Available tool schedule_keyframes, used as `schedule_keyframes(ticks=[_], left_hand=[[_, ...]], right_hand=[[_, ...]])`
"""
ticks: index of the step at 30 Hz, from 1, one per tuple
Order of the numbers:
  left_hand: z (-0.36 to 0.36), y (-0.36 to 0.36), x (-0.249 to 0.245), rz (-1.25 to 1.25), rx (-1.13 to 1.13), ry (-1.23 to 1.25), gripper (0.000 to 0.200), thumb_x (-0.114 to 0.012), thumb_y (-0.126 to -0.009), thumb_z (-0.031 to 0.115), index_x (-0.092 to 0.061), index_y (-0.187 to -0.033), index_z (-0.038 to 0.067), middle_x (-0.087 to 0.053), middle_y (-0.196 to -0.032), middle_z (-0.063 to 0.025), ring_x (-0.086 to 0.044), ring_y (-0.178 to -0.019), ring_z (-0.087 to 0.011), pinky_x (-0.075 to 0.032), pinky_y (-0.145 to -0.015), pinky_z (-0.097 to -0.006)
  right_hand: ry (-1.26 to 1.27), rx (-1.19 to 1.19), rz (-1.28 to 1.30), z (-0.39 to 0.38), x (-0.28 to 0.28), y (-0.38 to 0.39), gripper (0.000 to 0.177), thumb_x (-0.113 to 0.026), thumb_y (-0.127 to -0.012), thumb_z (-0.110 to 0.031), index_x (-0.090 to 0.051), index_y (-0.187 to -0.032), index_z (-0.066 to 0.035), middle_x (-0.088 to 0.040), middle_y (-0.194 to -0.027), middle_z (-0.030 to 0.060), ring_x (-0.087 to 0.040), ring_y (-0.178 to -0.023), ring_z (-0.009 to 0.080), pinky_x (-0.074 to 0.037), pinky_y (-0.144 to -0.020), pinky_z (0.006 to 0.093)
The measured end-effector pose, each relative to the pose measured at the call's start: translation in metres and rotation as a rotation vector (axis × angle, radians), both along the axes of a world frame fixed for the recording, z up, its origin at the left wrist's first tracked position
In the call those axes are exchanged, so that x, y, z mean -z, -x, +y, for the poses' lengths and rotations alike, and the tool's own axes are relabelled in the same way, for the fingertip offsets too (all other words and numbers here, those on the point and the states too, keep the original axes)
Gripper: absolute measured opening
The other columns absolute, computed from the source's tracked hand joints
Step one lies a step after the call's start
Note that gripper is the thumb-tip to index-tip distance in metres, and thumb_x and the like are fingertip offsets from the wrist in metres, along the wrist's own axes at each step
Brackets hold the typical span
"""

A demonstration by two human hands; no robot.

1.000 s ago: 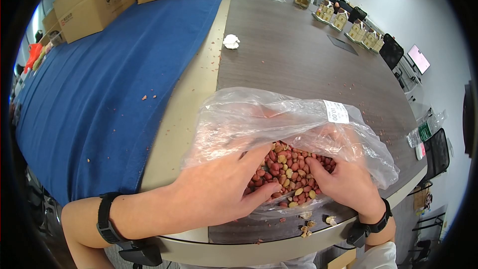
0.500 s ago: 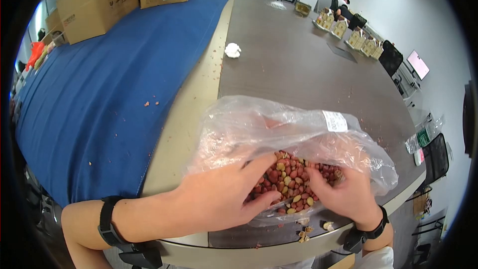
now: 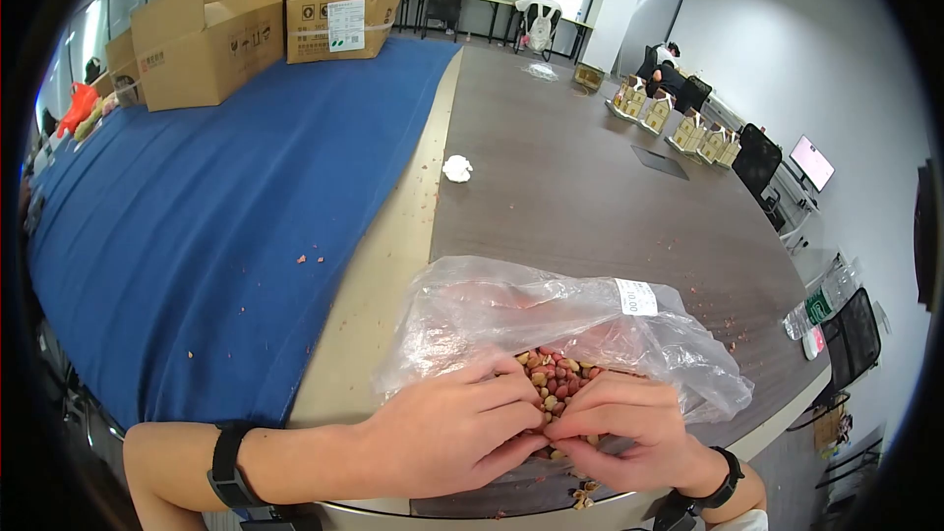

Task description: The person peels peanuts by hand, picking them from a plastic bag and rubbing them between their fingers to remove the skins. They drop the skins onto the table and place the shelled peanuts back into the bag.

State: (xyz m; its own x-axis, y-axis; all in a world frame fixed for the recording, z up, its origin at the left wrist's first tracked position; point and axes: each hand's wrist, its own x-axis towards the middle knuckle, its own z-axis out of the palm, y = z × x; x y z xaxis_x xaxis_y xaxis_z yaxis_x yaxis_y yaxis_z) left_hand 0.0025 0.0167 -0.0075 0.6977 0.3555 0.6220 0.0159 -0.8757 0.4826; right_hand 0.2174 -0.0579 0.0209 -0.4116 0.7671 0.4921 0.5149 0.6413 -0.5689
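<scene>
A clear plastic bag (image 3: 482, 300) with a white price label (image 3: 636, 298) lies at the table's near edge. Its mouth faces me, and inside are red-skinned and yellowish peanuts (image 3: 559, 374). My left hand (image 3: 442, 430) is over the left side of the mouth, thumb and fingers drawn together. From the right, my right hand (image 3: 629, 430) pinches with its fingertips against those of the left, just above the peanuts. Whatever sits between the fingertips is too small and covered to make out. Broken shell pieces (image 3: 582, 497) lie just below the hands.
A blue cloth (image 3: 216, 236) covers the left side, with cardboard boxes (image 3: 211, 59) at its far end. A crumpled white tissue (image 3: 457, 169) lies mid-table. Small model houses (image 3: 688, 133) stand far right, and a plastic bottle (image 3: 821, 305) is at the right edge. People sit farther back.
My hands, apart over the peanuts before, have come together, fingertips meeting. The view has tilted up, so the bag appears lower. The bag's top has sagged flatter.
</scene>
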Motion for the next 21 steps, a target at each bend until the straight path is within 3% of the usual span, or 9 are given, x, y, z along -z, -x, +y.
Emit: schedule_keyframes(ticks=[21], left_hand=[[-0.0006,-0.0011,-0.0038,-0.051,0.105,0.032,0.017,-0.08,-0.073,0.003,-0.07,-0.086,0.004,-0.068,-0.087,-0.0067,-0.063,-0.079,-0.0258,-0.054,-0.068,-0.0336]], right_hand=[[0.067,-0.061,0.087,-0.0012,0.001,-0.0029,0.022,-0.076,-0.072,0.008,-0.073,-0.092,-0.002,-0.073,-0.085,0.0091,-0.07,-0.076,0.0216,-0.054,-0.07,0.0314]])
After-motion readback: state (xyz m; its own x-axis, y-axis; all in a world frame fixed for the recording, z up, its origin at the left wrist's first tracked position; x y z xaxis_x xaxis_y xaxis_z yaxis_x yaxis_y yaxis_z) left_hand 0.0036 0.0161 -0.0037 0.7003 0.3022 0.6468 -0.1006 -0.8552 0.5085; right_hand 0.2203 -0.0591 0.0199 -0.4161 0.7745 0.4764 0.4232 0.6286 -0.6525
